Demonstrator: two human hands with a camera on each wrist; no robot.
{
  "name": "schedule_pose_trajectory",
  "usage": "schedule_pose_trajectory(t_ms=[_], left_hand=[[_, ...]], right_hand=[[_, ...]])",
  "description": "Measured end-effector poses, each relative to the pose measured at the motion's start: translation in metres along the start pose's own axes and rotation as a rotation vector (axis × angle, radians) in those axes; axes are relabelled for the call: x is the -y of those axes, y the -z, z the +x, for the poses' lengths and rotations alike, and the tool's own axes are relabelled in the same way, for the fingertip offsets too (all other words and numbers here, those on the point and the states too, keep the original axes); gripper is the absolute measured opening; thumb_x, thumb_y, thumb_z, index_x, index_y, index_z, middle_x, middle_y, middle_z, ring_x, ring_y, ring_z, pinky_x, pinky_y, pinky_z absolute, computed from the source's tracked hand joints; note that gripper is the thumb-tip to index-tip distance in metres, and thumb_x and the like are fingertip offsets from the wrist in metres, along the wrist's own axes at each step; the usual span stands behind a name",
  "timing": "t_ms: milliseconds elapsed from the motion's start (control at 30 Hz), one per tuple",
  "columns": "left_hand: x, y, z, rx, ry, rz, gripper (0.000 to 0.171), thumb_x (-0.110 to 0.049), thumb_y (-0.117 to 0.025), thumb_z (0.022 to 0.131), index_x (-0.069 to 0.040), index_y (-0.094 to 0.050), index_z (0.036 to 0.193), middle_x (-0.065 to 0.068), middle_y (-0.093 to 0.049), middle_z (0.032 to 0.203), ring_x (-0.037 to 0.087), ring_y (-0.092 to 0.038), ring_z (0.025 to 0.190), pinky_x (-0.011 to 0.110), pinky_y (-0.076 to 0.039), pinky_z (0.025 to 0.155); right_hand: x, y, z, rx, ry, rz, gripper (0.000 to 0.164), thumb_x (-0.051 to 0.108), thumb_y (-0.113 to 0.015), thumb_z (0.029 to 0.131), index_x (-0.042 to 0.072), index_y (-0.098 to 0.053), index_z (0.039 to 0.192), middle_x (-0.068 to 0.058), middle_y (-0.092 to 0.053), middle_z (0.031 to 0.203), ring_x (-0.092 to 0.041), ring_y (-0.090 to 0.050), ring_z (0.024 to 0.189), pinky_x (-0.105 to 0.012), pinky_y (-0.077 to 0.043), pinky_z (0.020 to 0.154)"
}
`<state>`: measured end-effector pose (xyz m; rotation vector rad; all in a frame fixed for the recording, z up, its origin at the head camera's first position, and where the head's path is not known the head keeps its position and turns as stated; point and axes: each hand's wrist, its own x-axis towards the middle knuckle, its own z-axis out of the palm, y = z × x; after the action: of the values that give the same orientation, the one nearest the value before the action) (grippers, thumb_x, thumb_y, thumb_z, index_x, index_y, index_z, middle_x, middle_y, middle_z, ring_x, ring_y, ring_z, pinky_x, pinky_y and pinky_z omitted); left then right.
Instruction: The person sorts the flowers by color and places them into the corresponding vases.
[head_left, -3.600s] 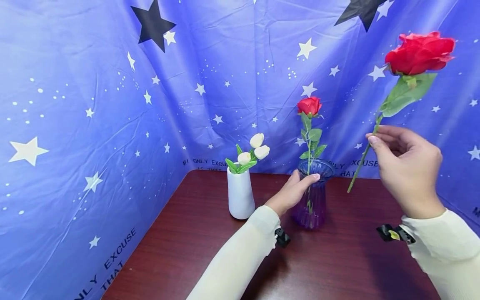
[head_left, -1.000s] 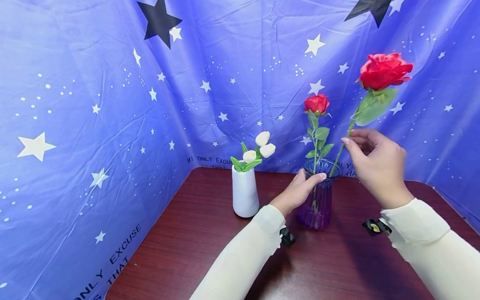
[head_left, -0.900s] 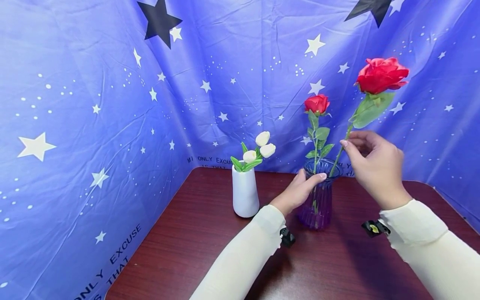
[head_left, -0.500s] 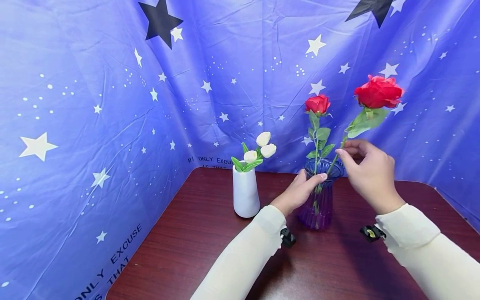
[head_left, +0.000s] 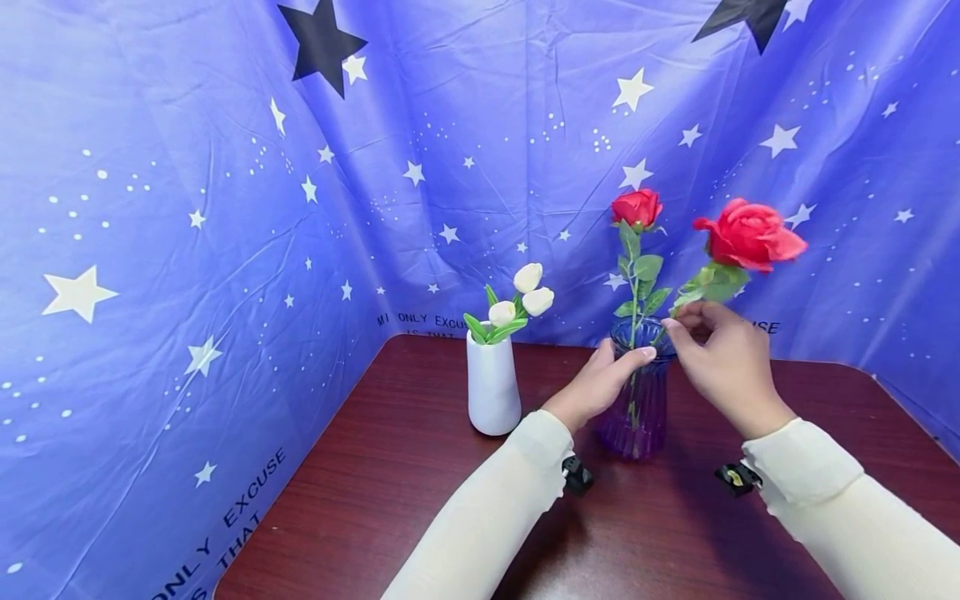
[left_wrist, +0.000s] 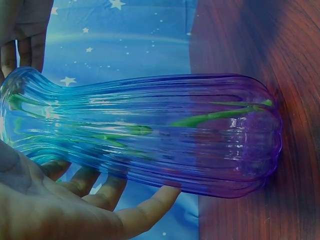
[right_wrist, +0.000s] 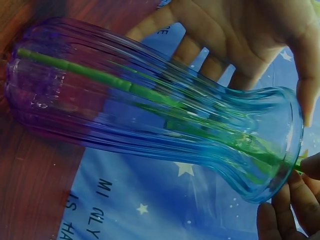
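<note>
My left hand [head_left: 596, 385] holds a ribbed glass vase [head_left: 637, 421], blue at the flared mouth and purple at the base; the thumb lies near the rim and the fingers go round the side, as the left wrist view shows. One red rose [head_left: 637, 208] stands upright in it. My right hand [head_left: 726, 362] pinches the stem of a second, larger red rose [head_left: 756, 235] just under its leaf, right at the rim. That rose leans right, its stem running down into the mouth. Green stems [right_wrist: 100, 75] show through the glass in the right wrist view.
To the left of the glass vase stands a white vase [head_left: 492, 390] with white tulips [head_left: 527, 278]. Both are on a dark red wooden table [head_left: 390, 492]. A blue star-patterned cloth [head_left: 517, 167] hangs behind and along the left side.
My right hand has brought the larger rose from the right over to the glass vase and lowered its stem into the mouth. My left hand has kept its hold on the vase.
</note>
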<state>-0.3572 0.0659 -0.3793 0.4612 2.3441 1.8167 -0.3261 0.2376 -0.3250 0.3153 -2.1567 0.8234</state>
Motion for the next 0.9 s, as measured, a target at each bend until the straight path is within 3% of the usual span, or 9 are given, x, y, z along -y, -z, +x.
schedule_pose_trajectory(t_ms=[167,233,367,467,600,733,900], left_hand=[[-0.001,-0.001,0.000,0.001,-0.020,-0.021,0.094,-0.064,-0.059,0.094,-0.008,-0.025,0.162,-0.001,-0.030,0.167,0.008,-0.029,0.152,0.037,-0.031,0.123],[0.000,0.000,0.001,0.003,-0.030,-0.027,0.090,-0.063,-0.059,0.094,-0.008,-0.030,0.159,-0.001,-0.035,0.163,0.005,-0.034,0.148,0.035,-0.033,0.121],[0.000,0.000,0.002,0.010,-0.064,-0.035,0.080,-0.061,-0.059,0.094,-0.009,-0.039,0.151,-0.001,-0.045,0.152,0.003,-0.041,0.139,0.030,-0.036,0.117],[0.001,0.000,0.003,0.008,-0.071,-0.034,0.082,-0.061,-0.058,0.095,-0.007,-0.038,0.152,0.000,-0.044,0.153,0.003,-0.040,0.140,0.030,-0.036,0.117],[0.000,-0.001,0.003,-0.003,-0.043,-0.025,0.093,-0.062,-0.059,0.094,-0.004,-0.028,0.159,0.002,-0.034,0.164,0.006,-0.032,0.148,0.033,-0.032,0.121],[0.000,-0.001,0.002,-0.009,-0.028,-0.025,0.096,-0.062,-0.059,0.093,-0.005,-0.025,0.162,0.002,-0.028,0.168,0.008,-0.027,0.152,0.036,-0.030,0.123],[0.001,-0.001,0.002,-0.010,-0.038,-0.030,0.094,-0.061,-0.059,0.094,-0.006,-0.025,0.162,0.001,-0.027,0.169,0.008,-0.026,0.153,0.036,-0.029,0.124]], right_hand=[[-0.004,-0.003,-0.001,0.019,0.006,-0.018,0.021,0.023,-0.073,0.093,0.004,-0.076,0.101,-0.013,-0.077,0.087,0.020,-0.047,0.074,-0.030,-0.040,0.067],[-0.005,-0.004,-0.001,0.023,0.015,-0.019,0.021,0.023,-0.071,0.094,0.004,-0.076,0.102,-0.013,-0.076,0.087,0.005,-0.057,0.074,-0.033,-0.041,0.066],[-0.006,-0.006,-0.001,0.034,0.041,-0.021,0.023,0.025,-0.068,0.097,0.005,-0.077,0.104,-0.015,-0.076,0.089,-0.031,-0.066,0.078,-0.049,-0.044,0.069],[-0.007,-0.008,0.000,0.044,0.066,-0.035,0.023,0.024,-0.067,0.098,0.004,-0.079,0.101,-0.020,-0.076,0.093,-0.043,-0.066,0.086,-0.058,-0.042,0.079],[-0.010,-0.010,0.000,0.067,0.106,-0.062,0.018,0.020,-0.070,0.094,0.004,-0.080,0.094,-0.022,-0.075,0.095,-0.044,-0.065,0.094,-0.061,-0.038,0.089],[-0.011,-0.011,0.001,0.081,0.128,-0.075,0.012,0.018,-0.075,0.090,0.009,-0.080,0.085,-0.015,-0.075,0.089,-0.038,-0.066,0.088,-0.060,-0.041,0.081],[-0.012,-0.010,0.001,0.158,0.091,-0.101,0.017,0.023,-0.072,0.091,0.013,-0.081,0.081,-0.011,-0.073,0.081,-0.037,-0.066,0.083,-0.059,-0.043,0.074]])
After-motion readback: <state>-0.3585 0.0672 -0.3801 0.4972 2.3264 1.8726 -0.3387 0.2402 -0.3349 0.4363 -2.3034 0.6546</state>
